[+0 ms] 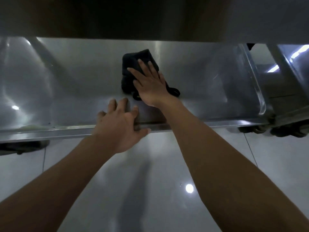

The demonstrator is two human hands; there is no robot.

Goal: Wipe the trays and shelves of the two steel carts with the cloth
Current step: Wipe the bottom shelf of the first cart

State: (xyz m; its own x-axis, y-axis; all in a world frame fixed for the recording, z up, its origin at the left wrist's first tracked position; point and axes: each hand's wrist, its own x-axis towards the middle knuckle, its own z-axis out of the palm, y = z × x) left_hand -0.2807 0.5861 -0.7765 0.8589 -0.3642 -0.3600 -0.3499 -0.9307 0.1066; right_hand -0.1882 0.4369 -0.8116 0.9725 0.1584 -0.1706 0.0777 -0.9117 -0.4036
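Head view: the right hand (148, 82) presses flat, fingers straight, on the dark cloth (132, 71) mid-shelf (66, 84); the left hand (119, 124) braces on the shelf's near edge, fingers spread. Best to sweep left in overlapping passes toward the near-left smear (31, 126)

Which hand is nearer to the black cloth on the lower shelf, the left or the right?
The right. The right hand presses flat on the black cloth. The left hand rests on the shelf's front edge, nearer the person and apart from the cloth.
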